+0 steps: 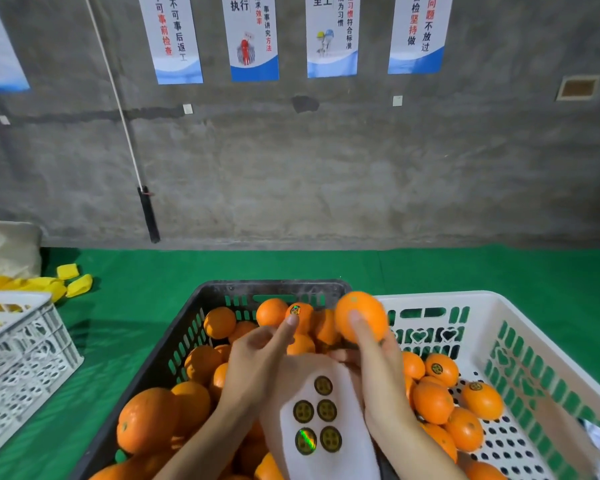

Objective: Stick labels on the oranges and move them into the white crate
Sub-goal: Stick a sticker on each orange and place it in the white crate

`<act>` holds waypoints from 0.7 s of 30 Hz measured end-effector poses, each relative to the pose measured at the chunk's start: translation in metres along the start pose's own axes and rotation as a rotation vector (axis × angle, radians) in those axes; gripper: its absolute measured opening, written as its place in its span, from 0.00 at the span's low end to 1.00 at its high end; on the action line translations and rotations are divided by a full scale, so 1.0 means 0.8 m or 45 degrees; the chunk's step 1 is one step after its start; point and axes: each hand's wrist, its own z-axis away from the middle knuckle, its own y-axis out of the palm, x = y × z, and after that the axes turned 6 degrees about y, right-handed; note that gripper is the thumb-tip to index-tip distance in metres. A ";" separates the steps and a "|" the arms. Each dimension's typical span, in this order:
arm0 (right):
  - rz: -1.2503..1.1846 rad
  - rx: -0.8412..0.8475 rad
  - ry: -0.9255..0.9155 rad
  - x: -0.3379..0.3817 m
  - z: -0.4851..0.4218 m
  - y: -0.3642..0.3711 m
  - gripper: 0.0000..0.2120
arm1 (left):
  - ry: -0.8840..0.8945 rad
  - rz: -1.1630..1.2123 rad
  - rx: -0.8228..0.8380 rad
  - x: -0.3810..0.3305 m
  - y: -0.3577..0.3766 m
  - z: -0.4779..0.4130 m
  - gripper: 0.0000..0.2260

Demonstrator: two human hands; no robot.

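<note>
**Orange held up in your right hand, label at your left fingertip**

Head view: your right hand (378, 368) grips one orange (361, 315), thumb across its front and fingers curled behind. It is raised over the spot where the black crate (187, 341) and the white crate (499, 301) stand side by side on the green desk (326, 266). No label shows on the side of that orange facing you.

Your left hand (257, 362) is over the black crate with the index finger stretched up and the rest curled in. A round label (295, 310) sits right at that fingertip. You cannot tell whether it is pinched, merely stuck to the finger, or on the fruit behind.

Between your wrists lies a white label sheet (321, 420) with five labels on it. Which hand holds it cannot be told.

The black crate is heaped with unlabelled oranges (146, 424). In the white crate lie several more, and two labelled oranges (439, 368) show their stickers on top.

A second pale crate (21, 348) sits at the left edge, with yellow scraps (78, 284) behind it. Posters (177, 39) hang on the grey wall.
</note>
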 end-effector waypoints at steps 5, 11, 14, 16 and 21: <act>-0.744 -0.236 0.456 0.019 -0.020 -0.030 0.37 | -0.070 0.138 -0.202 0.000 -0.010 -0.007 0.26; -0.860 -0.351 0.449 0.020 -0.031 -0.043 0.19 | -0.108 0.279 -0.348 0.006 -0.012 -0.010 0.31; -0.457 -0.380 0.123 0.021 -0.027 -0.033 0.06 | -0.132 0.276 -0.462 0.005 -0.013 -0.011 0.29; -0.094 -0.414 -0.249 0.020 -0.017 -0.026 0.08 | -0.144 0.286 -0.554 0.004 -0.012 -0.013 0.28; 0.911 -0.026 -0.962 -0.003 0.011 -0.006 0.07 | -0.179 0.343 -0.662 0.011 -0.008 -0.014 0.30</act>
